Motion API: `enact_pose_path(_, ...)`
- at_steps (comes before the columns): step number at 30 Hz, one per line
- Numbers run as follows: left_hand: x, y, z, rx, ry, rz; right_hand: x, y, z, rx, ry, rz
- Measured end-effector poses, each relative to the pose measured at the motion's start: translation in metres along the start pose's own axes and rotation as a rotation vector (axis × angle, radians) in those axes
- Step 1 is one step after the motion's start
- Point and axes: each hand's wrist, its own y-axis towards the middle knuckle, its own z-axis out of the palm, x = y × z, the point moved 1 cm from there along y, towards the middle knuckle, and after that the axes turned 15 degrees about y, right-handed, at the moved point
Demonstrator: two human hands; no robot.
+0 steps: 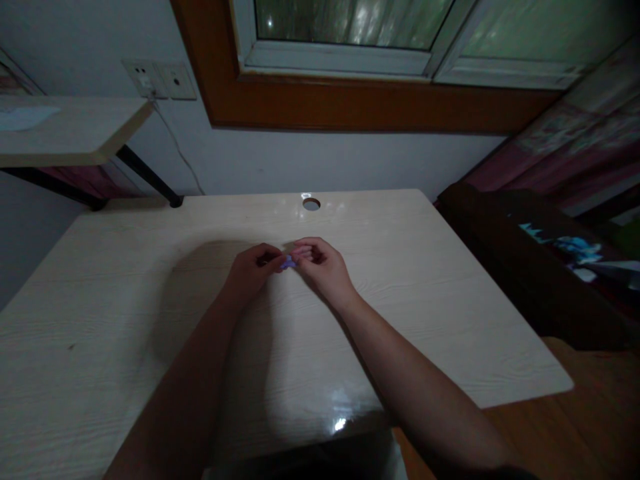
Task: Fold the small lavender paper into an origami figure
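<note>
holding a small purple piece (289, 263) of unclear shape and material in the narrow grip of bare left hand (253, 268) and bare right hand (326, 267); lying between the 2, equally near, over the pale wood-grained table (400, 247); cannot tell its long axis.

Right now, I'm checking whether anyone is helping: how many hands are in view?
2: the left hand and right hand, either side of the purple piece, over the desk. No others show.

Lt wood-grain table (415, 287) by wht wall (310, 160), brn-framed window (345, 23) above, pink curtain (565, 137) on R, wood flr (590, 393), all dim.
</note>
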Motion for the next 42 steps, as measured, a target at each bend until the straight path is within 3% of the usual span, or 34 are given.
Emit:
enact_pose_path(4,-0.002,0.0,0.001,-0.027,-0.119,-0.09,-0.001,0.002,-0.003,-0.049,0.066,0.018)
enact_pose_path(10,-0.008,0.001,-0.002,-0.058,-0.109,-0.138,0.0,0.004,-0.005,-0.123,0.073,0.025)
enact_pose_path(19,-0.002,0.001,-0.001,-0.059,0.0,-0.088,-0.003,0.003,-0.005,0.033,0.045,0.12)
enact_pose_path(32,0.001,0.002,0.0,-0.082,-0.168,-0.035,-0.009,0.005,-0.009,-0.015,0.089,0.105)
enact_pose_path(38,0.0,0.001,-0.001,-0.118,-0.042,-0.004,-0.004,0.004,-0.007,-0.047,-0.009,0.075)
enact_pose_path(42,-0.002,-0.001,-0.001,-0.1,0.106,0.07,-0.001,0.001,-0.004,0.006,-0.078,0.043)
